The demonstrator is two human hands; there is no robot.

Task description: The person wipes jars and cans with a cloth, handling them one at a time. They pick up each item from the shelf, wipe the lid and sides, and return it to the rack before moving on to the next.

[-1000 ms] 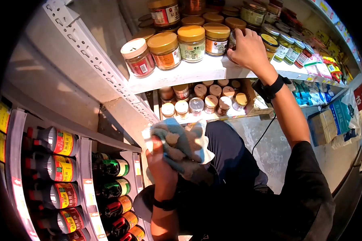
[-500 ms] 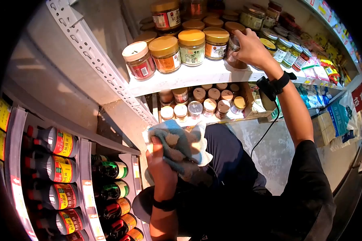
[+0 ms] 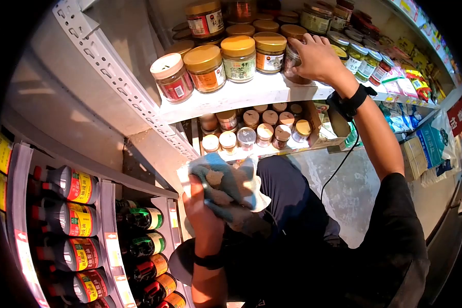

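My left hand (image 3: pixel 204 220) grips a crumpled blue, white and brown cloth (image 3: pixel 231 179), held in front of the lower shelf with the thumb pressed on it. My right hand (image 3: pixel 318 59) reaches to the upper shelf, its fingers curled around the side of a brown glass jar (image 3: pixel 292 69). Part of that jar is hidden behind the hand. To its left in the front row stand a gold-lidded jar with a white label (image 3: pixel 270 54), a jar with a green label (image 3: pixel 238 60), an orange-labelled jar (image 3: pixel 205 69) and a pale-lidded red jar (image 3: pixel 172 79).
More jars are stacked behind the front row. Small spice jars (image 3: pixel 264 134) fill the shelf below, beside a cardboard box (image 3: pixel 331 126). Dark sauce bottles (image 3: pixel 79 220) line the rack at left. A perforated white post (image 3: pixel 115 77) and hanging packets (image 3: pixel 431 146) flank the shelf.
The view has shifted slightly, moving the shelf a little left in the picture. My right hand stays at the brown jar, its fingers slightly more spread. My left hand still holds the cloth.
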